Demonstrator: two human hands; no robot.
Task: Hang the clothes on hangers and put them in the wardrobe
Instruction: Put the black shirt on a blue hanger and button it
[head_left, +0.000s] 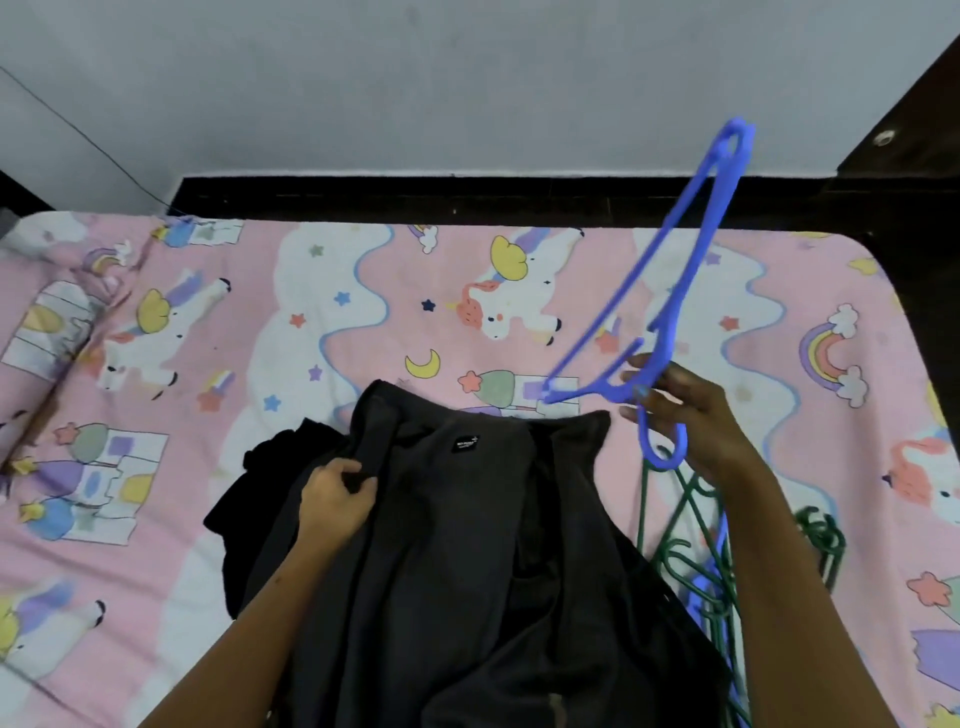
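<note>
Blue hanger (655, 291) blurred in right hand (691, 415)'s grasp, left hand (337, 499) pinching half-hidden dark garment (467, 545)

Two bare forearms, no sleeves in view. Left hand (336, 499) and right hand (691, 415) bare, without gloves, rings or watch.

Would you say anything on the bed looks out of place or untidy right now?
Mostly the spare hangers: green and blue ones lie in a tangled heap on the bedsheet, beside the dark garment. Nothing looks damaged or spilled.
</note>
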